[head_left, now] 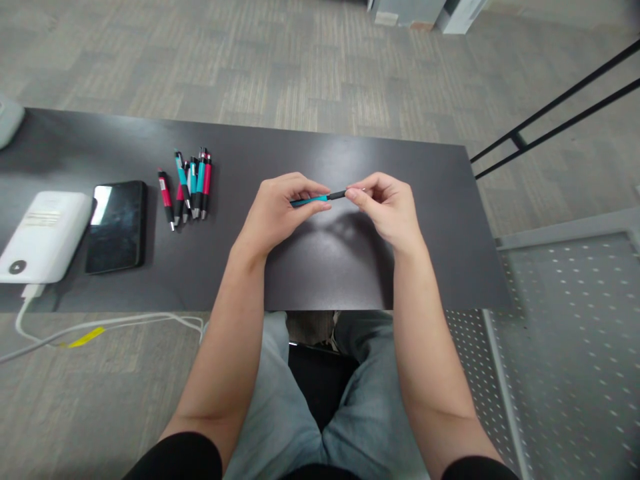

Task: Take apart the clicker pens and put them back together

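Note:
Over the middle of the dark table [320, 263], a blue and black pen [315, 199] lies level between my two hands. My left hand [285, 205] pinches its blue part between thumb and fingers. At the black end, the fingertips of my right hand [389, 205] are closed on the pen; the very tip there is partly hidden. To the left, several blue and red pens [201, 183] with black grips lie side by side in a loose group, and a red one [165, 195] is at that group's left edge.
A black phone [116, 228] lies left of the pens, beside a white power bank [47, 235] with a white cable [125, 321] hanging past the table's front edge. Black rails [555, 113] and a perforated grey panel [575, 320] stand at the right.

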Available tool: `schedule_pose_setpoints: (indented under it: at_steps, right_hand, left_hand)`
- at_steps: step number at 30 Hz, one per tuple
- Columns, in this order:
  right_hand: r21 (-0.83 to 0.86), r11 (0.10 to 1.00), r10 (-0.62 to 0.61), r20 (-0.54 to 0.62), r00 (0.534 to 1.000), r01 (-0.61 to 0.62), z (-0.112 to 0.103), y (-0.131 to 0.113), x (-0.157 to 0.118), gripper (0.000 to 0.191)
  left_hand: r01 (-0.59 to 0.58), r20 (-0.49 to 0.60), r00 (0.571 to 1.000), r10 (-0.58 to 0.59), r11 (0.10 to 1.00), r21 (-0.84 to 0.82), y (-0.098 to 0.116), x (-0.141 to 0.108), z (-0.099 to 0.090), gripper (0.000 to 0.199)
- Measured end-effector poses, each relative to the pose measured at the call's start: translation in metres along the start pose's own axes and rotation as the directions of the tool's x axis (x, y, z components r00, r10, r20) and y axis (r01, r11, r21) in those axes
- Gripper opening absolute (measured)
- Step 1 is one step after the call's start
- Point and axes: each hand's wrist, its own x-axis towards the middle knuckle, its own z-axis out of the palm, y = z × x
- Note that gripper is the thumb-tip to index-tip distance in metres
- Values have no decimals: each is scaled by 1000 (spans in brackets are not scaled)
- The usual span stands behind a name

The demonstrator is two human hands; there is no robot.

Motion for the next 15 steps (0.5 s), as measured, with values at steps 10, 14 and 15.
schedule_pose_setpoints:
  at_steps: [10,14,15]
  right_hand:
    - [-127,992,26,69,997,-17,3,-5,-2,72]
    - [-159,987,8,96,995,8,5,-7,-1,74]
    - [-166,986,3,98,995,14,5,-7,-1,76]
  left_hand:
    - [-38,-14,999,38,999,29,2,0,0,22]
    - [-25,-14,1000,26,999,47,2,0,1,21]
    - [-19,-13,1000,20,999,51,3,0,1,21]
